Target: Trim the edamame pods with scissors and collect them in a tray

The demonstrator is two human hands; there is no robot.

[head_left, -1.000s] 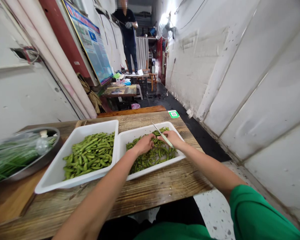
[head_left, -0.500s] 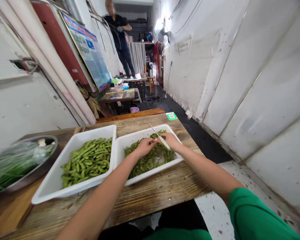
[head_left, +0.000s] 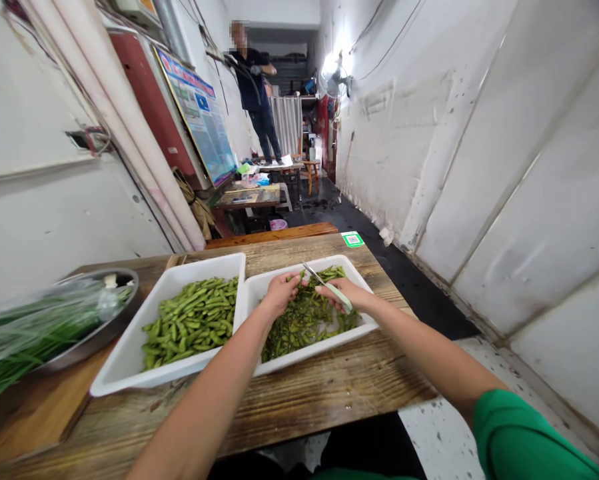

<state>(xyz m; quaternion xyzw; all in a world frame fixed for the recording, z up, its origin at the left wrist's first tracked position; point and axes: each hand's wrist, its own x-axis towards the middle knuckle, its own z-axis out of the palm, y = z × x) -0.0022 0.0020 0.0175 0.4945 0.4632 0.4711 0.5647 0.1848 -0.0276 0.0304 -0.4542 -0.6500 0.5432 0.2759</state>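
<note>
Over the right white tray (head_left: 299,353), my left hand (head_left: 280,293) pinches a green edamame pod (head_left: 302,274) between thumb and fingertips. My right hand (head_left: 350,291) is closed around a pair of scissors (head_left: 340,298) with pale green handles. Their metal blades point up and left, close to the pod. Loose edamame pods (head_left: 292,330) cover much of this tray's floor, with some water among them. Against its left side stands another white tray (head_left: 124,381), heaped with edamame pods (head_left: 192,320).
A metal bowl (head_left: 86,350) with bagged green stalks (head_left: 34,333) stands at the table's left, beside a wooden board (head_left: 44,407). A green-and-white code card (head_left: 352,239) lies at the far right corner. Further back, a person (head_left: 254,93) stands on a table.
My hands have moved apart; the left now holds a pod up near the blades. The scissors have turned slightly with my right hand. The whole view has shifted a little to the left.
</note>
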